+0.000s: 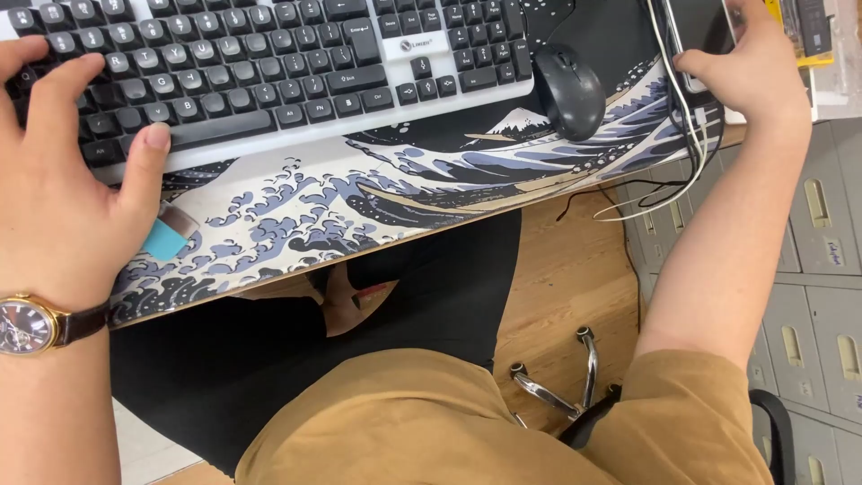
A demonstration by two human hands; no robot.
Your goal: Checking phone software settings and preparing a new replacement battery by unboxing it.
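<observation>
My left hand [63,171] rests on the left end of a black-and-white keyboard [287,63], fingers spread over the keys and thumb on the space bar. A small light-blue object [166,238] lies just under that thumb on the wave-patterned desk mat [359,198]. My right hand [750,72] reaches to the far right edge of the desk and grips a dark flat device [696,36] with white cables running beside it. A black mouse [568,90] sits untouched between keyboard and right hand.
White and black cables [678,171] hang off the desk's right edge. Grey drawer cabinets [808,260] stand at the right. Below are my lap in tan and black clothing, a wooden floor and chrome chair legs [557,377]. A wristwatch [31,323] is on my left wrist.
</observation>
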